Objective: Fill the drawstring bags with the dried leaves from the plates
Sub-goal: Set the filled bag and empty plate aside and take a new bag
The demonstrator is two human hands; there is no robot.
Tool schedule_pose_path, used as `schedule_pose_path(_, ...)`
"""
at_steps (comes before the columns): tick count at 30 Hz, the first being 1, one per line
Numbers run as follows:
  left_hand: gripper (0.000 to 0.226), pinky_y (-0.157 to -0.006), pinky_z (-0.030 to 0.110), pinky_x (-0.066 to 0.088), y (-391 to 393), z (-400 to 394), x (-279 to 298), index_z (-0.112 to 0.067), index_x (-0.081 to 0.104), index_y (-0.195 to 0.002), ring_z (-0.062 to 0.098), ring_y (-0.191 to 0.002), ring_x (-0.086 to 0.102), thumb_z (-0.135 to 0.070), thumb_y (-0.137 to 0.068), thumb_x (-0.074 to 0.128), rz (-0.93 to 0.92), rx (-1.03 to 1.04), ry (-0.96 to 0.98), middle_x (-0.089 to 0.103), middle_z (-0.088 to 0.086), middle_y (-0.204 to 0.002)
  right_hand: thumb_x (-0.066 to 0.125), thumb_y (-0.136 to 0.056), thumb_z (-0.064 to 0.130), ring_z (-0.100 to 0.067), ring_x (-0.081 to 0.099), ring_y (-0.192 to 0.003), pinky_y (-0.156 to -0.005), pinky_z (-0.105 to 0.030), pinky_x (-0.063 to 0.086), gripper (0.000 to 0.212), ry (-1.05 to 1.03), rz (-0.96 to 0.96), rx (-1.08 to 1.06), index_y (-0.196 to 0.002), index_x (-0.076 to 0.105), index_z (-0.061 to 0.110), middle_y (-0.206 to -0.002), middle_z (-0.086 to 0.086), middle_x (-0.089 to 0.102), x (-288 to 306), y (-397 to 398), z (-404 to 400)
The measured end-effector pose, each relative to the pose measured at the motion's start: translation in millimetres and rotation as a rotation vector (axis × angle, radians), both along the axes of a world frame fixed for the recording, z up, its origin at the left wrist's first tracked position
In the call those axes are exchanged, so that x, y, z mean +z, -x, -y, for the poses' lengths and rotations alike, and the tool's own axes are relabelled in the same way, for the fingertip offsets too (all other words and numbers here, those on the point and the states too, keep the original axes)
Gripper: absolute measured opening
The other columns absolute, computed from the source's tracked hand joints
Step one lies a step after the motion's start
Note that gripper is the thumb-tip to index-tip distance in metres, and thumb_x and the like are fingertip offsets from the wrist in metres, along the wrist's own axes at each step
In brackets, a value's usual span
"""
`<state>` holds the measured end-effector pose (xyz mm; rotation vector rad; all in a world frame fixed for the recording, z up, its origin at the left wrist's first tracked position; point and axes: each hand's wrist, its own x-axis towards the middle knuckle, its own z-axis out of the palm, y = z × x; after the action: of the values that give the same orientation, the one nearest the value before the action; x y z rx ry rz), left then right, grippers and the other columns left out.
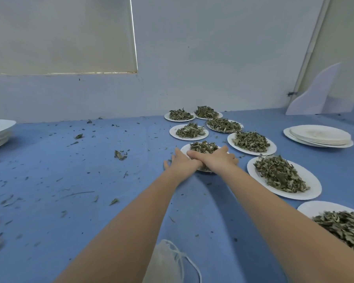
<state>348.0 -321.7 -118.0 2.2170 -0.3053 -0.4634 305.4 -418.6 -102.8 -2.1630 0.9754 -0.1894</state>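
Drawstring bag [168,262] lies nearest, flat on the blue cloth [49,180] between the forearms, well behind both hands. Ahead, the target plate [184,149] of dried leaves [202,147] sits under the hands. Left hand [178,160] spread flat on its near-left rim; right hand [219,158] flat across the near edge, thumb over leaves; neither clearly grips. Judgement: draw the plate back level and slowly, supporting both sides, since loose leaves spill easily. More loaded plates [284,176] lie right of the right hand.

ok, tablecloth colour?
Blue tablecloth, littered with dark leaf crumbs; head view.
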Motion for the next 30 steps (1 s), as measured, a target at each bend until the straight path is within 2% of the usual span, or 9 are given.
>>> schedule_pose_path(4, 0.111, -0.112, 0.044, 0.023, 3, -8, 4, -0.015, -0.014, -0.147, 0.029, -0.140, 0.019, -0.032, -0.070, 0.064, -0.065, -0.027, 0.093, 0.019, 0.009, -0.154, 0.069, -0.050, 0.077, -0.032, 0.025, -0.132, -0.101, -0.040, 0.032, 0.123, 0.008, 0.013, -0.022, -0.142, 0.018, 0.012, -0.142, -0.017, 0.031, 0, 0, -8)
schedule_pose_path(7, 0.114, -0.109, 0.042, 0.030, 9, -21, 7, -0.011, -0.008, -0.147, 0.028, -0.135, 0.029, -0.034, -0.064, 0.066, -0.057, -0.029, 0.126, 0.030, 0.010, -0.148, 0.072, -0.051, 0.074, -0.031, 0.029, -0.128, -0.097, -0.037, 0.036, 0.117, 0.076, 0.016, -0.023, -0.137, 0.024, 0.011, -0.138, -0.017, 0.036, 5, -1, -20)
schedule_pose_path(11, 0.122, -0.108, 0.041, 0.032, 15, -46, 11, -0.009, -0.005, -0.147, 0.026, -0.133, 0.031, -0.041, -0.050, 0.062, -0.021, -0.014, 0.179, 0.033, 0.007, -0.146, 0.074, -0.052, 0.070, -0.031, 0.031, -0.125, -0.099, -0.036, 0.034, 0.117, 0.159, 0.058, 0.031, -0.139, 0.022, 0.010, -0.137, -0.016, 0.036, 13, -2, -44)
schedule_pose_path(14, 0.120, -0.108, 0.042, 0.031, 18, -72, 15, -0.008, -0.006, -0.146, 0.026, -0.134, 0.030, -0.040, -0.054, 0.064, 0.008, 0.011, 0.215, 0.032, 0.006, -0.146, 0.075, -0.053, 0.068, -0.031, 0.029, -0.126, -0.100, -0.035, 0.033, 0.119, 0.155, 0.097, 0.083, -0.141, 0.019, 0.011, -0.137, -0.017, 0.034, 20, -1, -70)
schedule_pose_path(18, 0.113, -0.106, 0.043, 0.033, 25, -123, 24, -0.007, 0.006, -0.144, 0.025, -0.132, 0.032, -0.042, -0.052, 0.062, 0.086, 0.079, 0.234, 0.031, 0.006, -0.144, 0.076, -0.056, 0.064, -0.032, 0.027, -0.128, -0.101, -0.037, 0.033, 0.117, 0.106, 0.166, 0.194, -0.143, 0.017, 0.012, -0.139, -0.017, 0.033, 30, 1, -118)
schedule_pose_path(22, 0.120, -0.108, 0.045, 0.031, 37, -190, 28, -0.010, -0.006, -0.146, 0.025, -0.136, 0.026, -0.044, -0.052, 0.060, 0.130, 0.179, 0.239, 0.023, 0.005, -0.150, 0.075, -0.059, 0.063, -0.031, 0.027, -0.127, -0.101, -0.034, 0.031, 0.115, 0.119, 0.196, 0.327, -0.143, 0.017, 0.011, -0.138, -0.016, 0.032, 36, 4, -183)
schedule_pose_path(24, 0.120, -0.109, 0.046, 0.029, 41, -225, 25, -0.011, -0.011, -0.146, 0.027, -0.138, 0.022, -0.043, -0.056, 0.062, 0.153, 0.247, 0.228, 0.021, 0.007, -0.152, 0.075, -0.058, 0.064, -0.030, 0.026, -0.128, -0.102, -0.034, 0.030, 0.115, 0.113, 0.202, 0.396, -0.143, 0.017, 0.012, -0.139, -0.016, 0.031, 36, 5, -217)
schedule_pose_path(27, 0.108, -0.111, 0.047, 0.026, 49, -275, 16, -0.010, -0.014, -0.146, 0.029, -0.140, 0.018, -0.032, -0.077, 0.067, 0.161, 0.343, 0.194, 0.016, 0.009, -0.154, 0.075, -0.059, 0.063, -0.030, 0.021, -0.131, -0.104, -0.034, 0.028, 0.117, 0.104, 0.198, 0.477, -0.144, 0.014, 0.012, -0.141, -0.016, 0.025, 29, 10, -266)
schedule_pose_path(30, 0.103, -0.106, 0.044, 0.033, 61, -308, 8, -0.007, 0.008, -0.144, 0.029, -0.131, 0.032, -0.038, -0.063, 0.063, 0.159, 0.399, 0.105, 0.031, 0.011, -0.145, 0.075, -0.060, 0.063, -0.029, 0.022, -0.130, -0.103, -0.034, 0.030, 0.114, 0.084, 0.173, 0.521, -0.142, 0.016, 0.011, -0.140, -0.015, 0.025, 13, 13, -301)
